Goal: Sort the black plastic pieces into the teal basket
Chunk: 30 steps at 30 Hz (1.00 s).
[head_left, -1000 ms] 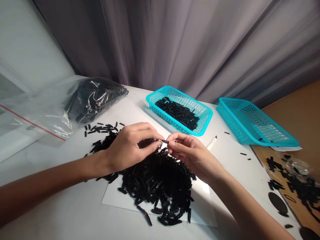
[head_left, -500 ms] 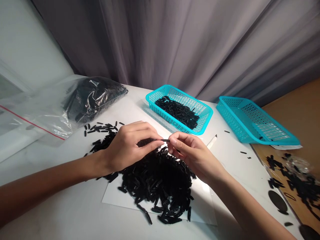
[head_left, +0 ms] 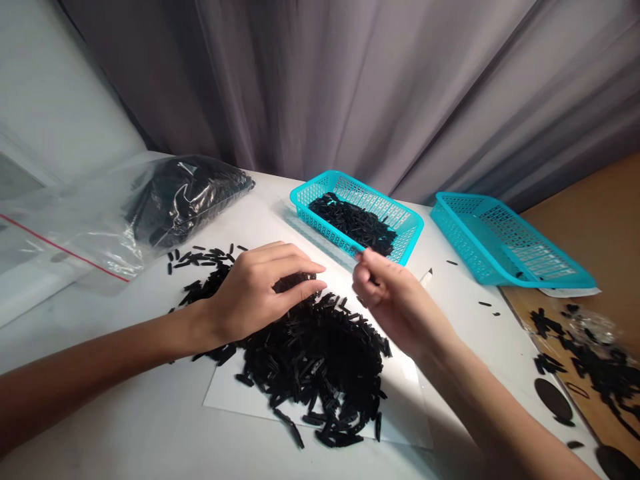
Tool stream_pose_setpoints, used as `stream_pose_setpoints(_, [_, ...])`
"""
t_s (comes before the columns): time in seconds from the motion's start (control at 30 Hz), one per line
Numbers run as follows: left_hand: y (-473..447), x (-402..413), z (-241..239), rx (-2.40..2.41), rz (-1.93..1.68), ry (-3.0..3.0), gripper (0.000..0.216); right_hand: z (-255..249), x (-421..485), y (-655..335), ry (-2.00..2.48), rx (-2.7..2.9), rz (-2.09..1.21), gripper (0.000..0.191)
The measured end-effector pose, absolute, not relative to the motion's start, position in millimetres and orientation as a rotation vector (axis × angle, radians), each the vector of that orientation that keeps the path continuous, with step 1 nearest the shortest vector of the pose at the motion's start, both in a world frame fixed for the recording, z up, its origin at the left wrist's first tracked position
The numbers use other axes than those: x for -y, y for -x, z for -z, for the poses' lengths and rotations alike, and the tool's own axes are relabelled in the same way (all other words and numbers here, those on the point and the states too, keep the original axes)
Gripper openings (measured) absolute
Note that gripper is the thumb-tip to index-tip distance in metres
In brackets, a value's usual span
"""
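My left hand (head_left: 263, 283) hovers over the left side of a heap of small black strips (head_left: 325, 360). Its thumb and fingertips are apart. Dark strips show in the gap; whether they lie in the palm or behind it I cannot tell. My right hand (head_left: 387, 290) is closed in a pinch, slightly blurred, at the near edge of a turquoise basket (head_left: 413, 233). A small black strip (head_left: 359, 255) peeks out at its fingertips, mostly hidden. More black strips (head_left: 353, 223) lie inside this basket.
A clear zip bag (head_left: 190, 197) full of black pieces lies at the left. A second turquoise basket (head_left: 480, 260) stands at the right, beside scattered black scraps (head_left: 600, 360) on a brown surface. White paper (head_left: 227, 393) lies under the heap. A white pencil-like stick (head_left: 427, 277) is behind my right hand.
My right hand has moved away from the left fingertips, up and right toward the basket, with the black strip. The left hand has stayed in place, its thumb and fingertips now apart.
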<state>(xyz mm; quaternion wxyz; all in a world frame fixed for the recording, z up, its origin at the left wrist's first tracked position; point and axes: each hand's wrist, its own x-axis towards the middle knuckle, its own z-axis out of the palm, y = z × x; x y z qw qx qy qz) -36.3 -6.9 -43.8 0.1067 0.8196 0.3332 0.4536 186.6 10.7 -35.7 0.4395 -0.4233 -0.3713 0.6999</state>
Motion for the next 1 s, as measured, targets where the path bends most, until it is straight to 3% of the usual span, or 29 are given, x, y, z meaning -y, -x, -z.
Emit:
stream_pose_setpoints(0.17, [35, 8, 45, -1.028, -1.272, -2.366, 0.009, 35, -28, -200, 1.027, 0.670, -1.686, 0.018])
stream_pose_setpoints(0.43, [33, 11, 50, -0.896, -1.028, -2.435, 0.034, 34, 14, -162, 0.870, 0.523, -2.201, 0.048])
stream_pose_setpoints(0.6, [35, 11, 56, -0.804, -0.963, -2.525, 0.010, 34, 18, -159, 0.835, 0.549, -2.290, 0.053])
stream_pose_setpoints(1.0, [36, 12, 58, -0.747, -0.846, -2.523, 0.012, 43, 21, -156, 0.902, 0.449, -2.287, 0.023])
